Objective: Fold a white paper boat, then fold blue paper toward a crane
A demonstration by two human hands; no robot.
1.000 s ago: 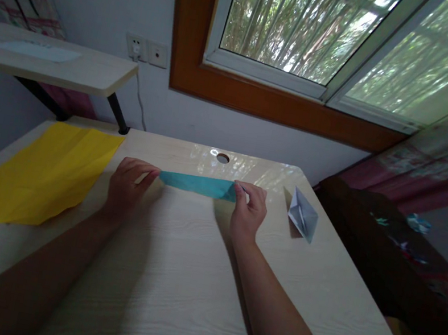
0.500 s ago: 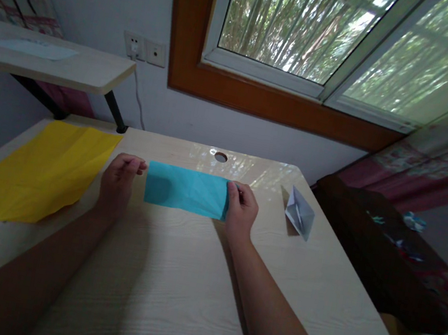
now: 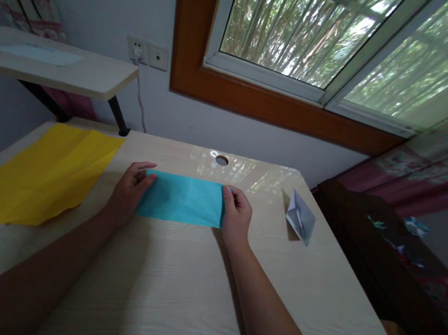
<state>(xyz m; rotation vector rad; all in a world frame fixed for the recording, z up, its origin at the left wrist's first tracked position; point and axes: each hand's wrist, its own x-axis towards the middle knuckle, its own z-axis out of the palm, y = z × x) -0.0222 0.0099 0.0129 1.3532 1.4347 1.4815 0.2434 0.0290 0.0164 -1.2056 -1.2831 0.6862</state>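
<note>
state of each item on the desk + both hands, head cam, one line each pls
blue paper: flat on desk, creased, held at both short edges
left hand: fingers on paper's left edge
right hand: gripping paper's right edge
yellow paper: unfolded, creased, flat
white folded paper: folded, standing, untouched

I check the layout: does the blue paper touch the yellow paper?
Apart. The head view shows bare table and the left hand between the blue paper and the yellow paper.
</note>
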